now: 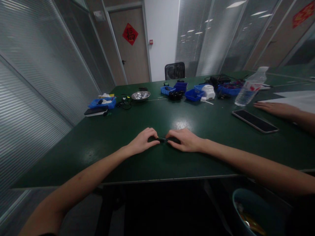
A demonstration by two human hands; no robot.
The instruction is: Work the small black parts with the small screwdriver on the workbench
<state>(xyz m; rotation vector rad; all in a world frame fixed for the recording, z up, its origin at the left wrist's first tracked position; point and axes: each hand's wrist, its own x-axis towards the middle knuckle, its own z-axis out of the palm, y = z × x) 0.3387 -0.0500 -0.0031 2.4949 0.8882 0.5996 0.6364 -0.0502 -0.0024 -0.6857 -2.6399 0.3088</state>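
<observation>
Near the middle of the green table (152,164), a small black object (161,140) with a thin, shiny part spans the gap between my fingertips. Its kind is too small and dim to make out. My left hand (144,140) pinches the left end between thumb and fingers. From the other side, my right hand (184,139) pinches the right end or the thin part. Both hands rest low at the tabletop, facing each other, and the fingers partly hide the object.
To the right lie a phone (254,120), a water bottle (251,87) and another person's hand (278,108). Farther back are a metal bowl (140,98), blue trays (194,95), cables (221,79) and a left-hand blue tray (91,104). A bin (236,203) stands below the front edge.
</observation>
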